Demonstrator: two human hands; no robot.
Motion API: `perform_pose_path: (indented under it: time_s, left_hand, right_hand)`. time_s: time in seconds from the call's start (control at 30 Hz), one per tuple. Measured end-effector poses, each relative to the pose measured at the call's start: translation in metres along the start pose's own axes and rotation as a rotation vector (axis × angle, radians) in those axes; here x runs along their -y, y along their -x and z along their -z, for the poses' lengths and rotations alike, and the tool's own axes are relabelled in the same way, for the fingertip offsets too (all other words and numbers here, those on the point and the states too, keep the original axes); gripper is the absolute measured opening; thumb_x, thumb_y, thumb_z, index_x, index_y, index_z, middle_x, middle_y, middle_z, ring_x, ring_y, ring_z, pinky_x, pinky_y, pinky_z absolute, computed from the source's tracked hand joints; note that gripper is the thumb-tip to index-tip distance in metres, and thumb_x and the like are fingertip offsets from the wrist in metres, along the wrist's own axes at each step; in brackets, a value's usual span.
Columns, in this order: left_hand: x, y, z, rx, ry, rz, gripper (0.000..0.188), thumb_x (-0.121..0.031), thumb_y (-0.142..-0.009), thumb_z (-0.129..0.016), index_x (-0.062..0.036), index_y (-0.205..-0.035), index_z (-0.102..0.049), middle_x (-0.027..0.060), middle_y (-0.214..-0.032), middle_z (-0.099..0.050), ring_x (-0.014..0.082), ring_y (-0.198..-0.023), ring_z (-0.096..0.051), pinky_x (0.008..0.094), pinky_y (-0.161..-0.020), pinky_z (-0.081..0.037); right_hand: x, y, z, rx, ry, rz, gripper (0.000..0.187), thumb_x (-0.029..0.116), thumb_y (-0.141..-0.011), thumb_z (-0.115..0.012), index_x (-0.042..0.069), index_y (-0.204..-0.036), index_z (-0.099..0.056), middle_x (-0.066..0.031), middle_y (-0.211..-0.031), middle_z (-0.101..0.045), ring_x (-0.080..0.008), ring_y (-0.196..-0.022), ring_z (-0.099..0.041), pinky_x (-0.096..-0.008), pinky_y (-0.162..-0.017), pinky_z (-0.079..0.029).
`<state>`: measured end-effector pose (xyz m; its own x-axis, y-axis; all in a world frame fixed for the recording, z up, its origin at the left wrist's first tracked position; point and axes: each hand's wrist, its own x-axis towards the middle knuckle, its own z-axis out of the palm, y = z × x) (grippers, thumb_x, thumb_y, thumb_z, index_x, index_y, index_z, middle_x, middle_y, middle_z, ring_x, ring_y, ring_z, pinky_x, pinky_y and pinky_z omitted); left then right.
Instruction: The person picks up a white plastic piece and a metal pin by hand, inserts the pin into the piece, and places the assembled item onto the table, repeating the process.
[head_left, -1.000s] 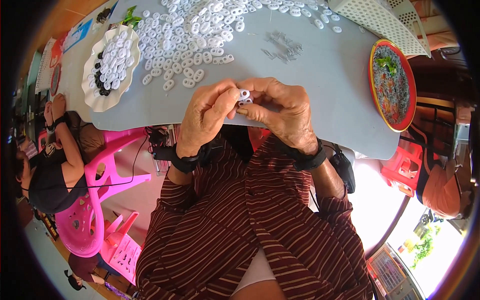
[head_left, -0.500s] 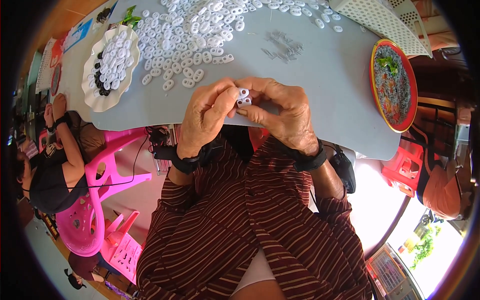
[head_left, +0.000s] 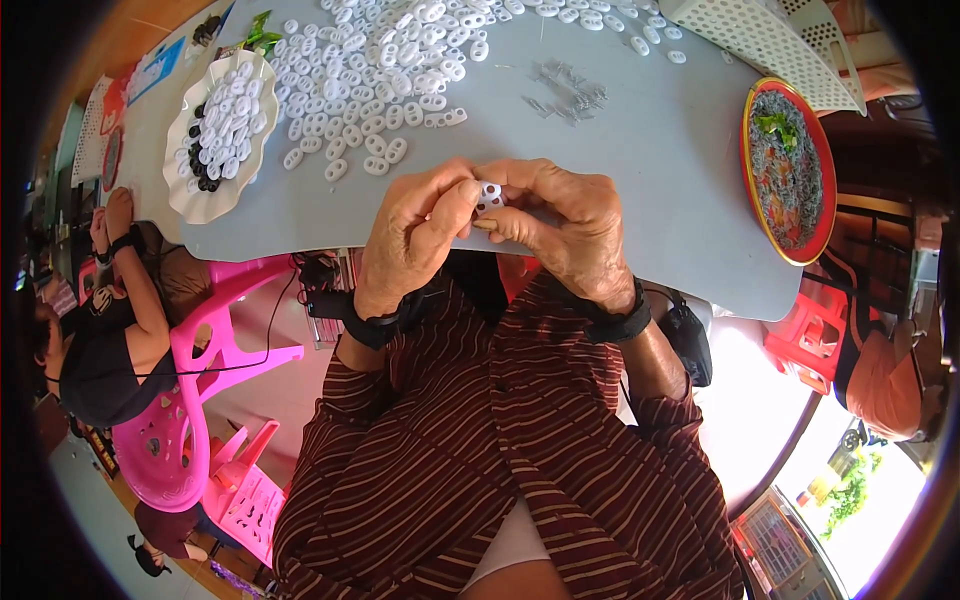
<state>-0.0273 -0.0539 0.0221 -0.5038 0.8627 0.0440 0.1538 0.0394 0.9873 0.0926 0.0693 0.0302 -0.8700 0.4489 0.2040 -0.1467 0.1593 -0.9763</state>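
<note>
A gray surface (head_left: 680,200) fills the upper middle, with a white basket (head_left: 745,50) full of round holes at its upper right and a blue sheet (head_left: 156,68) toward its far left. On the left, a person in a black top (head_left: 115,370) sits by a bright pink chair (head_left: 165,460); a thin black cable (head_left: 272,325) crosses in front. Lower down is a pink stool (head_left: 255,515). On the right stand a red stool (head_left: 808,345), a person in an orange top (head_left: 880,388) and, in bright light, a green plant (head_left: 852,490).

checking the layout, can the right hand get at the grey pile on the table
Probably yes: the grey pile lies just beyond the right hand, nothing visible between them, though its fingers hold white plastic.
</note>
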Motion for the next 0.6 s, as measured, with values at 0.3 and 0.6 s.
perform_pose_path:
  time_s: [0.3, 0.6]
  left_hand:
    - [-0.0011, 0.0003, 0.0003, 0.008, -0.011, -0.028, 0.029, -0.024, -0.096, -0.045, 0.0013, -0.086, -0.055, 0.0026, -0.056, -0.045, 0.0099, -0.052, -0.039, 0.0273, -0.048, -0.032]
    - [-0.0032, 0.0002, -0.0029, 0.008, -0.029, -0.03, 0.029, -0.024, -0.097, -0.044, 0.0012, -0.085, -0.052, 0.0041, -0.056, -0.043, 0.0119, -0.053, -0.038, 0.0289, -0.049, -0.033]
  right_hand:
    - [-0.0006, -0.0001, 0.002, 0.025, 0.003, 0.017, 0.026, 0.004, -0.08, -0.07, -0.002, -0.104, -0.063, -0.0083, -0.078, -0.068, -0.0127, -0.073, -0.067, -0.0235, -0.063, -0.054]
    - [-0.0025, 0.0007, -0.0004, -0.038, 0.133, 0.072, 0.025, 0.006, -0.077, -0.072, 0.0, -0.099, -0.063, -0.0079, -0.074, -0.067, -0.0133, -0.067, -0.067, -0.0243, -0.058, -0.052]
